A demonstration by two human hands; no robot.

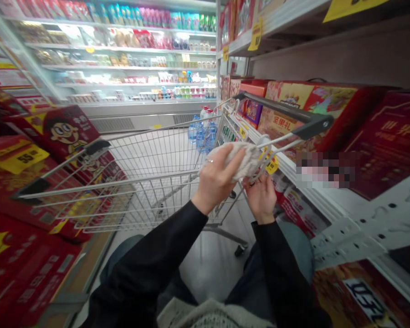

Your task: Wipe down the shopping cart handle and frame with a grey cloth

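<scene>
While between hands (pixel 215 180) (pixel 261 198), a bundle (pixel 242 159) (fuzzy)

Red gift box (pixel 276 123): "坚果礼". Dark red box (pixel 389 132): "世界". Yellow tag (pixel 18 157): "55".

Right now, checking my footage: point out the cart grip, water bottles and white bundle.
Cart grip (pixel 312 126): head view, black end.
Water bottles (pixel 201 138): head view, blue bottle.
White bundle (pixel 241 159): head view, its middle.

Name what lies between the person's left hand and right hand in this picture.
The head view shows a pale crumpled bundle, perhaps fabric, between the left hand and the right hand, touching both.
</scene>
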